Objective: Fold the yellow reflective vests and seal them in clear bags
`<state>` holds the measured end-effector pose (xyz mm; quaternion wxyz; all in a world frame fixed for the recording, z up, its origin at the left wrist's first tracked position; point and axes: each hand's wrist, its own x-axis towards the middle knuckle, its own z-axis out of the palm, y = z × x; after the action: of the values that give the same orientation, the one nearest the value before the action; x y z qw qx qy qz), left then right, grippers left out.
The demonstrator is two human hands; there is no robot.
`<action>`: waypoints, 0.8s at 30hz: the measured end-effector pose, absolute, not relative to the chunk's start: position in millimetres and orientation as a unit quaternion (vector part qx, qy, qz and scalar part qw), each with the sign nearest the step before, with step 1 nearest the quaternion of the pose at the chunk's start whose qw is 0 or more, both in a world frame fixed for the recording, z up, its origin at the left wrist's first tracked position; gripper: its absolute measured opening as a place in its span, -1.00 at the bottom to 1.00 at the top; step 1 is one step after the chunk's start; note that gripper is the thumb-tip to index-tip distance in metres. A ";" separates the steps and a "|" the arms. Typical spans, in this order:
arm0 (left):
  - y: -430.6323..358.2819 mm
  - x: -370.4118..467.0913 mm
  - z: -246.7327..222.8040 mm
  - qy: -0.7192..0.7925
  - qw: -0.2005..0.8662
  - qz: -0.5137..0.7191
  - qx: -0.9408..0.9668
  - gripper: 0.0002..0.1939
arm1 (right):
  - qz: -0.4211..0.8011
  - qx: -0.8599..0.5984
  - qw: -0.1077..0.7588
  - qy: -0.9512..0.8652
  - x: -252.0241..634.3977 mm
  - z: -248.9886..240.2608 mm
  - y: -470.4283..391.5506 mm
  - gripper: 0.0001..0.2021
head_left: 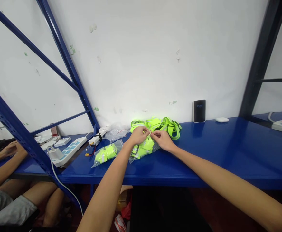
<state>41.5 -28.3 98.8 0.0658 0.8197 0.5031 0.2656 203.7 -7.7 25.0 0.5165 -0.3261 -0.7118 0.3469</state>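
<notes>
Both hands meet over the glossy blue counter. Left hand and right hand pinch the top edge of a clear plastic bag of neon-yellow reflective straps. Loose neon-yellow straps heaped just behind the hands. Second filled clear bag beside the left forearm.

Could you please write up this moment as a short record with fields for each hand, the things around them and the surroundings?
Left hand: left hand pinches the top of a clear bag of neon-yellow straps.
Right hand: right hand grips the same bag's top from the other side.
Behind the hands: loose pile of neon-yellow straps.
Beside: second filled bag; empty clear bags.
Surface: blue shelf.
Further off: black device against the wall; white power strip.
Nearby: another person's hand.
</notes>
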 end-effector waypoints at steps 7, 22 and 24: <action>-26.3 38.1 83.4 0.451 0.140 0.339 0.814 -0.76 | 0.354 -0.314 0.517 -0.713 204.3 23.7 -6.3 -0.71; -27.5 41.4 76.1 0.475 0.090 0.349 0.803 -0.82 | 0.337 -0.319 0.509 -0.725 206.0 21.1 -5.2 -0.70; -27.7 41.4 76.2 0.473 0.088 0.345 0.806 -0.81 | 0.338 -0.320 0.512 -0.722 206.2 21.3 -5.4 -0.70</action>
<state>41.4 -27.7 76.2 0.0885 0.8061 0.4727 0.3448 206.2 -5.4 21.3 0.5123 -0.3203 -0.7217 0.3378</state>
